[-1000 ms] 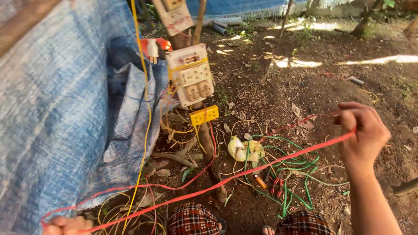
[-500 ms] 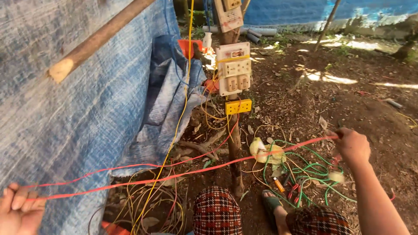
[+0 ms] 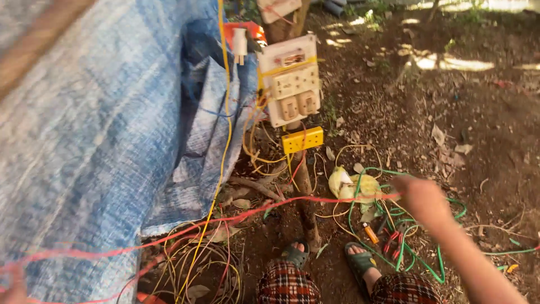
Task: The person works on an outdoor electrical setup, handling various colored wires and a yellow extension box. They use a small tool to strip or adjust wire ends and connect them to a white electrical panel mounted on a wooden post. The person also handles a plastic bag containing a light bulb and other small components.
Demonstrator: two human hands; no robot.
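Both hands hold a red wire (image 3: 236, 217) stretched between them: the right hand (image 3: 423, 198) grips one end above the green wires (image 3: 416, 247), the left hand (image 3: 12, 284), barely visible and blurred, is at the lower left by the blue tarp (image 3: 95, 146).

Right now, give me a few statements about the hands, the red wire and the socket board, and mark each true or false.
1. The right hand holds the red wire. True.
2. The red wire lies coiled on the ground. False: it runs stretched across toward the lower left.
3. The socket board hangs on a wooden post. True.
4. The tarp is green. False: it is blue.
5. The feet are bare. False: they wear sandals.
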